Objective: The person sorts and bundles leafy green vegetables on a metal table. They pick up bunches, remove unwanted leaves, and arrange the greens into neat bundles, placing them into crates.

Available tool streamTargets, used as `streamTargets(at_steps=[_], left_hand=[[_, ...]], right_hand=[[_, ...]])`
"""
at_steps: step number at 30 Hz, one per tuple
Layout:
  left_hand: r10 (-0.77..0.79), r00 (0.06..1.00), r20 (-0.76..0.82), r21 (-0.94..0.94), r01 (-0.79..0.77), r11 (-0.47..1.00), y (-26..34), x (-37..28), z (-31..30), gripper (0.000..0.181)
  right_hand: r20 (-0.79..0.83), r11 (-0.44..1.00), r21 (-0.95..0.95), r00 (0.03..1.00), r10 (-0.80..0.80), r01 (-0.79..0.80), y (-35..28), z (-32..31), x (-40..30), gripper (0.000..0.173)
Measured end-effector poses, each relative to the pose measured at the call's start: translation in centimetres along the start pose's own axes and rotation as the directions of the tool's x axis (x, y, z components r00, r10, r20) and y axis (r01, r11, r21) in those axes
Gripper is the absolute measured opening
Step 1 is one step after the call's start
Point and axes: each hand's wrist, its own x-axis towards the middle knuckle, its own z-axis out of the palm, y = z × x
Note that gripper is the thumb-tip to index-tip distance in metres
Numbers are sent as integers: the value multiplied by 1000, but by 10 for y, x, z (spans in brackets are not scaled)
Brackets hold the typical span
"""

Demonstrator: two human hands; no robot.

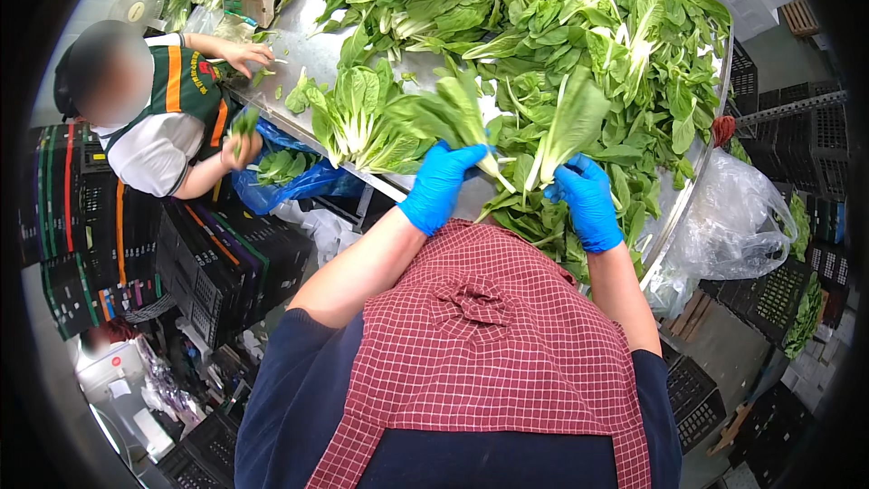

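Both of my hands wear blue gloves above the near edge of a metal table (299, 98). My left hand (445, 180) is closed around the pale stem end of a leafy green vegetable (458, 109), its leaves pointing up and left. In my right hand (584, 197) is the base of another leafy green head (574, 119), held upright between fingers and thumb. Left of my left hand, several trimmed heads (356, 112) lie together with their white stems toward me. A large heap of the same greens (543, 7) covers the far and right parts of the table.
At the left a co-worker (163, 109) holds leaves over a blue plastic bag (292, 183). A weighing scale (251, 3) stands on the table's far left. A clear plastic bag (726, 217) hangs at the right edge. Stacked black crates (224, 265) stand at the lower left.
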Motion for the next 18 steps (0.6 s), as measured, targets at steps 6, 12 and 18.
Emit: streamTargets(at_steps=[6,12,18], left_hand=[[-52,994,91,78,45,996,5,-6,41,53],[-77,994,83,18,75,997,8,-4,46,44],[-11,994,113,-255,39,966,6,3,38,25]], right_hand=[[97,962,-257,993,-73,96,-3,12,1,15],[105,787,-560,964,-244,260,-9,30,-3,38],[288,982,-124,952,-101,141,-7,41,10,74]])
